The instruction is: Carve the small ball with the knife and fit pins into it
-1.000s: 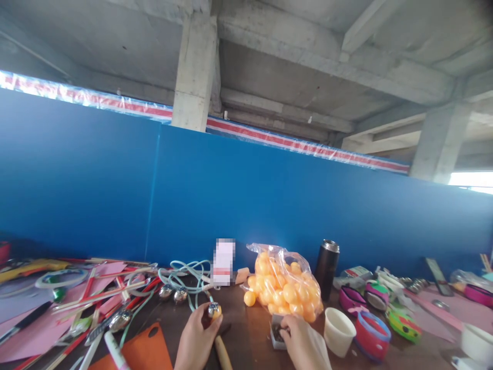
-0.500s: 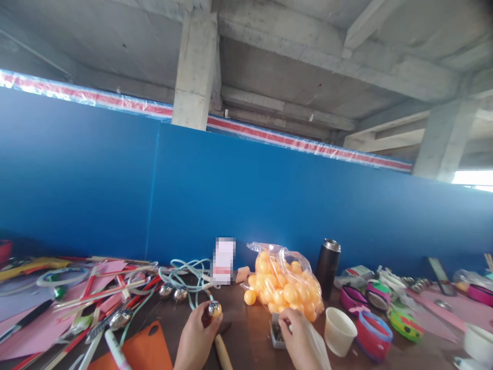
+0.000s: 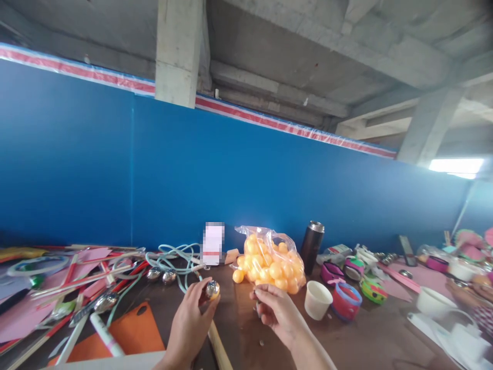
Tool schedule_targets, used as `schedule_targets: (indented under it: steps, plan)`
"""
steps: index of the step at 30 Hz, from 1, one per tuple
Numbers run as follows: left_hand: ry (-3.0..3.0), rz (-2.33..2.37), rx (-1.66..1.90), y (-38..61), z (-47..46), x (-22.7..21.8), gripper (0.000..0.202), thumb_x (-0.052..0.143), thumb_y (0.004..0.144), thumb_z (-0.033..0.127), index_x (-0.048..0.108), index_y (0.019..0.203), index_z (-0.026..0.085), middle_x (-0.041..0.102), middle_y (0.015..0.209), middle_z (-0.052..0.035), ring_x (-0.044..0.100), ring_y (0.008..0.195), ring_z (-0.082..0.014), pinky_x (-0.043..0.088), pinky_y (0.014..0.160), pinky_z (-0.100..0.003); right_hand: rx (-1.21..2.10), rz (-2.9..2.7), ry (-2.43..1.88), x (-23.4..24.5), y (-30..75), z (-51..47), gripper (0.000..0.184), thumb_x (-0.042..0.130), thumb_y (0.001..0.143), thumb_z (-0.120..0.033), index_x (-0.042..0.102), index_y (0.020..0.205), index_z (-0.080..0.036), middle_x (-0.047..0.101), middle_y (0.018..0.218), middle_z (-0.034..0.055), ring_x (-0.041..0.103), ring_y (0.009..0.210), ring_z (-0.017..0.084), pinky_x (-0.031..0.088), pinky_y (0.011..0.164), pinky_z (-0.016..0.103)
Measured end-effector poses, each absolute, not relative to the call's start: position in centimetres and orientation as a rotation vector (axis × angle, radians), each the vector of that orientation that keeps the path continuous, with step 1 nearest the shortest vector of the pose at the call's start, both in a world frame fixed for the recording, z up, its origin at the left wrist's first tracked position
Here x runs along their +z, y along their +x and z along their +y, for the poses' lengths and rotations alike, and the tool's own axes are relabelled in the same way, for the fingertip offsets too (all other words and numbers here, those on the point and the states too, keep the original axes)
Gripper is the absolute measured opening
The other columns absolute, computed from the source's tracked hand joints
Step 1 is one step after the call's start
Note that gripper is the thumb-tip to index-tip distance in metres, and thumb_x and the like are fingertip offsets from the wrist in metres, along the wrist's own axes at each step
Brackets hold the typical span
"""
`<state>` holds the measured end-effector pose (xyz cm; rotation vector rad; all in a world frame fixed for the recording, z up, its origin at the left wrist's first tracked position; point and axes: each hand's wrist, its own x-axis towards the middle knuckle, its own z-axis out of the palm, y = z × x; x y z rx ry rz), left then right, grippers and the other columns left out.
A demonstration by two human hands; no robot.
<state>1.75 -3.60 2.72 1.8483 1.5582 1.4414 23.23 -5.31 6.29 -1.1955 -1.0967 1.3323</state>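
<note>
My left hand (image 3: 188, 316) is closed around a shiny silver metal ball (image 3: 212, 290), gripping it between thumb and fingers. Below that hand lies a wooden handle (image 3: 219, 349). My right hand (image 3: 279, 311) is in a pinch over the brown table (image 3: 246, 334), with something small and dark at its fingertips, too tiny to name. A small dark bit (image 3: 261, 343) rests on the table beneath it. Just beyond the right hand sits a clear bag of orange balls (image 3: 269, 264); one loose orange ball (image 3: 238, 276) lies beside it.
Right of my hands stand a paper cup (image 3: 318, 300), a black bottle (image 3: 311, 246) and colourful wristbands (image 3: 346, 300). Left are an orange sheet (image 3: 131, 331), a marker (image 3: 106, 334), more silver balls (image 3: 168, 276) and pale blue cord (image 3: 173, 255). Another person's hand (image 3: 472, 293) shows at far right.
My right hand has lifted from the small box with dark bits; that box is now out of sight. The left hand still grips the ball. The view has turned slightly right and down.
</note>
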Motion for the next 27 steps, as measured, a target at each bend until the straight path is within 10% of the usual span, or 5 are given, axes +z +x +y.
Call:
schedule_targets:
  steps: [27]
  plan:
    - [1.391, 0.540, 1.125, 4.7, -6.3, 4.2, 0.040, 0.068, 0.069, 0.024, 0.055, 0.105, 0.018, 0.062, 0.103, -0.0075, 0.058, 0.098, -0.0218, 0.044, 0.087, -0.034, 1.659, -0.889, -0.983, 4.8, 20.4, -5.8, 0.025, 0.068, 0.072, -0.031, 0.059, 0.088, -0.014, 0.065, 0.071, 0.0018, 0.058, 0.058, 0.008, 0.039, 0.046, 0.015]
